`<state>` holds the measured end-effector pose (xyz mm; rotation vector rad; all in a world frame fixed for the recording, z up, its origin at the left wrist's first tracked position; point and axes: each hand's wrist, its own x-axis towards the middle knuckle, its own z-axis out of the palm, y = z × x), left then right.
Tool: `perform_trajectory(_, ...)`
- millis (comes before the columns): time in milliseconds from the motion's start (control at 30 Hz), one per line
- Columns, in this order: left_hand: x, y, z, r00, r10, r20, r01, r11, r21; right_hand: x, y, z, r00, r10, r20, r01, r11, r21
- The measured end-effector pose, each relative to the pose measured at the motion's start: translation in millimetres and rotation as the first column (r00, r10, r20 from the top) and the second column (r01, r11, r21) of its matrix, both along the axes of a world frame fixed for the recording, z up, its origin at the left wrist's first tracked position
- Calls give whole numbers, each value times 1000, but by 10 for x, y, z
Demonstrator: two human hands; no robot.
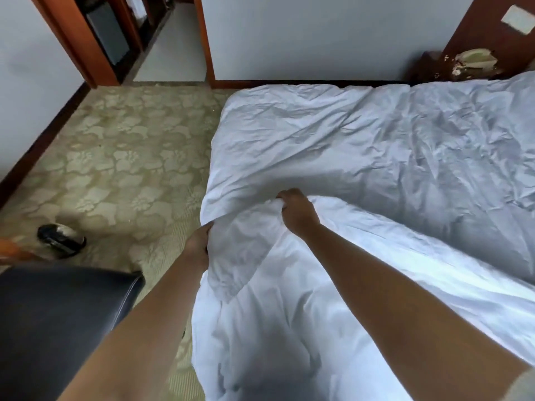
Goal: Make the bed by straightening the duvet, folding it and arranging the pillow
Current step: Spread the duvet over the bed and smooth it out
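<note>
Duvet (362, 157): white woven cloth, matt, heavily creased and rumpled throughout. Carpet (115, 157): textile pile, matt, with a raised floral relief in pale beige. Door frame (72, 39): reddish-brown wood, smooth with a low sheen. Headboard panel (486, 33): dark wood, finish chipped near its lower edge. Chair seat (58, 319): dark leather-like covering, smooth, slightly glossy, stitched seam visible. Shoe (61, 240): black, glossy.

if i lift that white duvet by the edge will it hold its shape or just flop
It will probably flop: the duvet is creased all over and bunches where the right hand and left hand grip it. It looks puffy, so likely light for its bulk. The part hanging off the bed's near side may drag and slide further down.
</note>
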<state>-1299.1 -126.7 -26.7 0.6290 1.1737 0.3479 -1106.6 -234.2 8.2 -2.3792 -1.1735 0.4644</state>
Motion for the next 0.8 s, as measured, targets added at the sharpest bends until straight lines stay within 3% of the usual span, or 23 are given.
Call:
perform_trajectory(167, 170, 157, -497, 989, -25, -148, 14, 997, -74, 133, 50, -672, 993, -31, -118, 16, 992, -127)
perform_trajectory(367, 369, 204, -645, 979, -189, -78, 173, 969, -177, 397, 292, -1005, 980, -22, -199, -25, 972, -235)
perform_trajectory(400, 403, 254, -644, 988, -151, -28, 144, 973, -180, 439, 354, -1014, 973, -43, -225, -14, 969, -249)
perform_trajectory(467, 512, 354, -604, 990, 113, 89, -93, 975, -203, 508, 469, -1023, 966, -73, -249, 12, 971, -241)
perform_trajectory(533, 639, 478, -583, 895, 409, 176, -370, 903, -217, 523, 535, -1031, 965, -75, -250, 30, 983, -179)
perform_trajectory(567, 696, 534, -561, 870, 455, 191, -422, 887, -187, 517, 545, -1041, 967, -69, -244, 33, 988, -149)
perform_trajectory(667, 785, 598, -590, 942, 317, 111, -312, 948, -63, 495, 513, -1108, 972, -39, -233, 10, 992, -125)
perform_trajectory(800, 759, 542, -720, 990, 133, -56, -131, 991, 30, 448, 395, -1206, 968, -2, -251, -62, 968, -245)
